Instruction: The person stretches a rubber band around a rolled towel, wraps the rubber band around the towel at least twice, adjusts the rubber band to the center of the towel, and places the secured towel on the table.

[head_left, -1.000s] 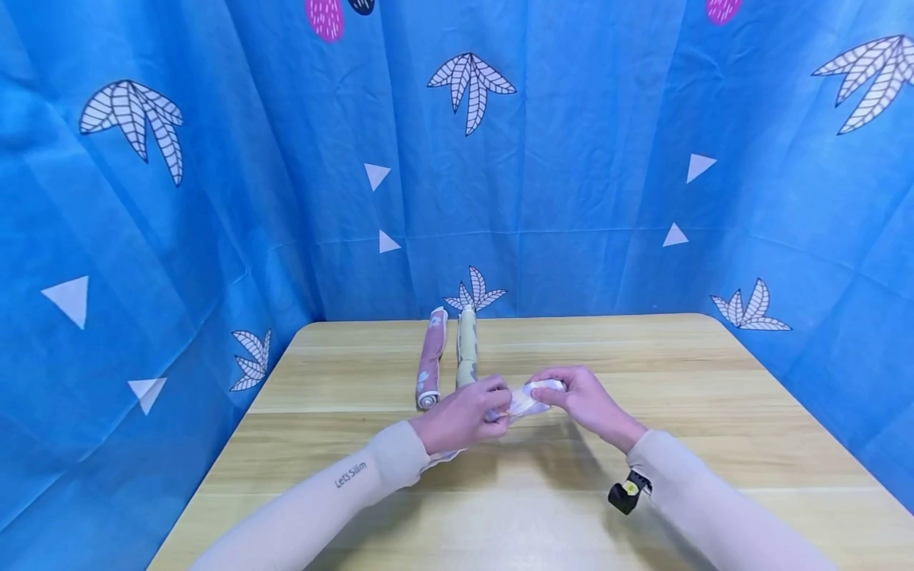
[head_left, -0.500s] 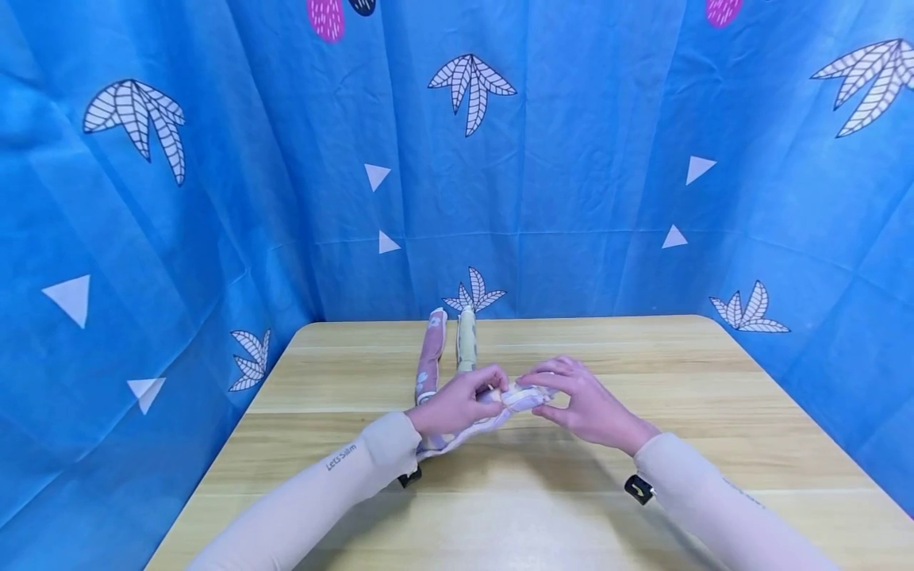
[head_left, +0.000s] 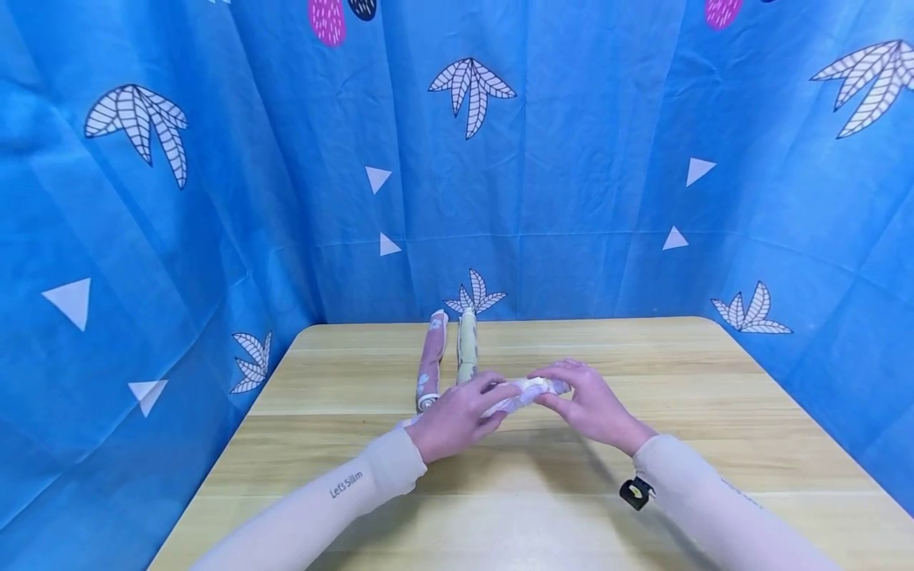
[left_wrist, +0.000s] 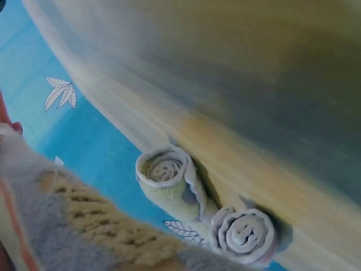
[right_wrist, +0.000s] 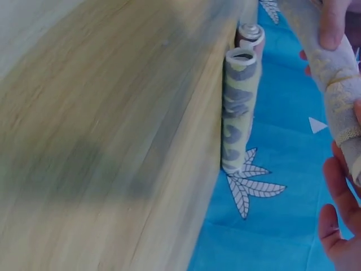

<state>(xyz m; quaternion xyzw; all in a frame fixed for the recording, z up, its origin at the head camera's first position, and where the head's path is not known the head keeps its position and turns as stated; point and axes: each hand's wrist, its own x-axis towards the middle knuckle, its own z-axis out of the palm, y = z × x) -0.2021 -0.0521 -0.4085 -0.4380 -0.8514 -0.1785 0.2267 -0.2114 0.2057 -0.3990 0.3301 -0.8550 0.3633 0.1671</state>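
Note:
A whitish-lilac towel point(head_left: 524, 394), rolled into a tube, is held above the table between both hands. My left hand point(head_left: 460, 420) grips it along its left part, the thumb on the near side. My right hand point(head_left: 591, 406) pinches its right end between thumb and fingers. In the right wrist view the rolled towel point(right_wrist: 334, 65) runs down the right edge, with right-hand fingers point(right_wrist: 341, 183) at its lower end. The left wrist view has the towel point(left_wrist: 107, 223) close up, grey with a tan pattern.
Two rolled towels, one pink point(head_left: 432, 358) and one pale green point(head_left: 467, 345), lie side by side on the wooden table point(head_left: 643, 357), beyond the left hand. A blue patterned curtain point(head_left: 571, 159) surrounds the table's back and sides.
The loose part of the towel that hung below my left hand no longer shows there. My right fingers loosened around the end half a second ago and now pinch it again.

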